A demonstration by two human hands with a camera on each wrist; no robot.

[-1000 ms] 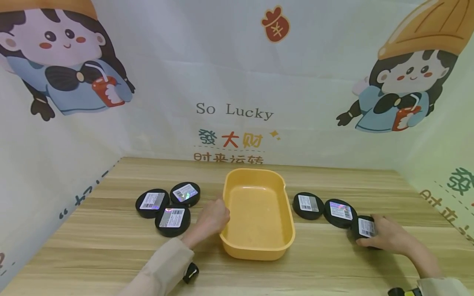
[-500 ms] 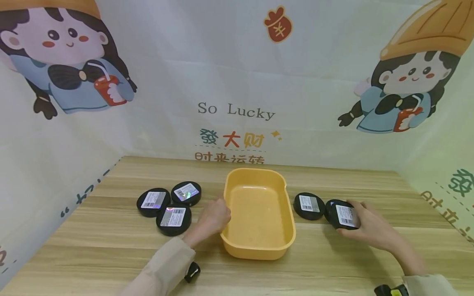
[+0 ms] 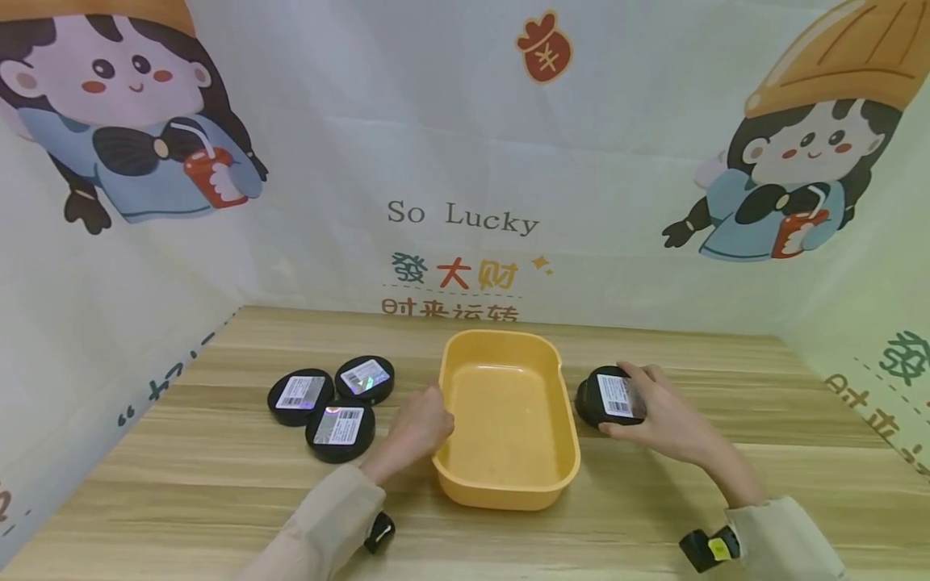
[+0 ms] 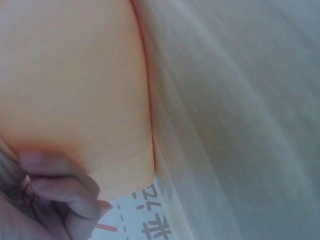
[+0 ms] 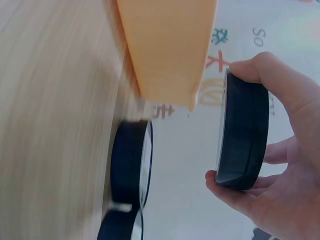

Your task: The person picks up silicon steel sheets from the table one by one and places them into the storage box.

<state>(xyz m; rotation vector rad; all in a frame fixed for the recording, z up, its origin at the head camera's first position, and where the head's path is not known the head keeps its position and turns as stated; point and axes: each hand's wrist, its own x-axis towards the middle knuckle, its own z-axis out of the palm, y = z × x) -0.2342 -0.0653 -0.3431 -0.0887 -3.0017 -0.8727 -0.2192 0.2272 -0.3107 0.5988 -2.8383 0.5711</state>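
My left hand (image 3: 421, 424) grips the left rim of a yellow plastic bin (image 3: 508, 498); in the left wrist view the curled fingers (image 4: 70, 187) sit against its wall. My right hand (image 3: 664, 415) holds a flat round black container (image 3: 616, 395) with a barcode label, thumb and fingers around its edge. In the right wrist view this held container (image 5: 245, 130) is up off the table, tilted beside the bin. Below it, two similar black containers (image 5: 131, 162) stand on the table, mostly hidden in the head view by the hand and the held one.
Three more round black containers (image 3: 340, 432) with labels lie grouped on the table (image 3: 182, 484), left of my left hand. A printed white cloth (image 3: 465, 161) stands behind the table and along both sides. The bin's inside shows a bare floor.
My right hand has lifted the rightmost black container and carried it left, over the other two, toward the bin. My left hand has stayed on the bin's rim.
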